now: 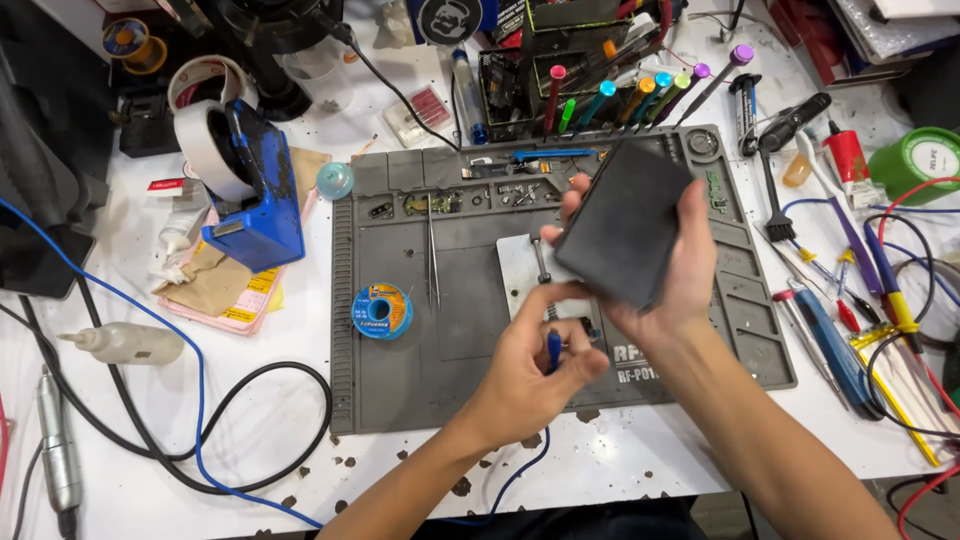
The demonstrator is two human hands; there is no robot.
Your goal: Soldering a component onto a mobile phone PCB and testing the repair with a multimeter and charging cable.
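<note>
My right hand (683,290) grips a dark, flat rectangular phone (622,222), held tilted above the grey work mat (420,385), its dark side facing me. My left hand (520,378) is closed around a small blue-handled tool (553,350), its tip pointing up at the phone's lower edge. A thin blue cord (510,480) trails from that hand toward me. Under both hands a light metal plate (517,262) lies on the mat, partly hidden.
Tweezers (433,262) and a blue spool (381,310) lie on the mat's left half. A blue tape dispenser (258,190) stands at left. Colour-capped screwdrivers (640,90) stand behind. Pens, a brush (776,205) and wires crowd the right; cables loop at front left.
</note>
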